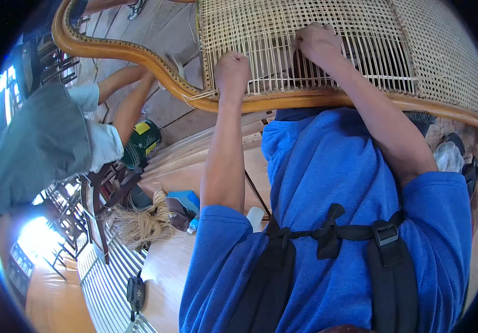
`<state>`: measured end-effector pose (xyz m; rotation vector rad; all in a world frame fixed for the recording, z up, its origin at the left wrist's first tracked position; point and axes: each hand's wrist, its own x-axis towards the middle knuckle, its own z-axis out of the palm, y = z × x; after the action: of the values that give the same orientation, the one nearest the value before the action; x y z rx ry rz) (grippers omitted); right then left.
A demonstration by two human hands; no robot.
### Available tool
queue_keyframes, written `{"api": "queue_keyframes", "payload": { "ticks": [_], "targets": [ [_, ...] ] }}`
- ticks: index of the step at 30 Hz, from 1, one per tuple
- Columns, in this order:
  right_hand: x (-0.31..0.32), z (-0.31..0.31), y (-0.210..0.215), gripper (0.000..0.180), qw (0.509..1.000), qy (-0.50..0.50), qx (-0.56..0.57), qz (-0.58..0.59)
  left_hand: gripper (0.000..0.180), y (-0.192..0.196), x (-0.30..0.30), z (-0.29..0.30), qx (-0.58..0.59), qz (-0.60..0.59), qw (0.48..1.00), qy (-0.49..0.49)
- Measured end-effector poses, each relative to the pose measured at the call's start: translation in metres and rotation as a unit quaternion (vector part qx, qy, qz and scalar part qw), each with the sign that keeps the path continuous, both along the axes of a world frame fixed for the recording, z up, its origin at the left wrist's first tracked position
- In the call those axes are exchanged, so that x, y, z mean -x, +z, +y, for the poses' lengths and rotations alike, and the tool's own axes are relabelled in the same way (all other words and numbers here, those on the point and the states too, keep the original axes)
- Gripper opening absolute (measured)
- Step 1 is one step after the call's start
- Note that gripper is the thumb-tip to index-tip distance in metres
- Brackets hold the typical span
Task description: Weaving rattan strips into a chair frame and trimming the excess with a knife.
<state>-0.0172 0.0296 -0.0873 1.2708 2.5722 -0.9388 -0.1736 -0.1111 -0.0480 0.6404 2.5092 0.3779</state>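
Across my lap lies a curved wooden furniture frame (297, 100) with pale cane webbing (355, 30) stretched in it. Farther from me the cane is woven in a close grid; on the side near me mostly lengthwise strands run, with gaps between them. My left hand (232, 72) is closed in a fist over the left part of the strands, just above the near rail. To its right and a little farther off, my right hand (318, 43) is closed with bent fingers against the webbing, over a dark gap. Whatever either hand pinches is hidden by the fingers.
At the left a person in a grey garment (45, 144) bends with arms reaching toward the frame. Near them stands a dark green tub (142, 141). A bundle of loose cane strands (139, 225) and a blue item (186, 200) lie to my left. Loose cane ends (194, 97) stick out at the frame's corner.
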Motion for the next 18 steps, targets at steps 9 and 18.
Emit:
{"api": "queue_keyframes", "payload": {
  "ticks": [9, 18],
  "targets": [
    [-0.006, 0.014, -0.004, 0.027, 0.995, 0.047, -0.045, 0.073, 0.024, 0.001, 0.008, 0.0, -0.04, 0.184, 0.951, -0.245],
    [-0.008, 0.04, 0.004, 0.015, 0.943, 0.204, -0.094, 0.247, 0.026, -0.008, 0.031, -0.001, 0.008, 0.091, 0.963, -0.254]
  ]
}}
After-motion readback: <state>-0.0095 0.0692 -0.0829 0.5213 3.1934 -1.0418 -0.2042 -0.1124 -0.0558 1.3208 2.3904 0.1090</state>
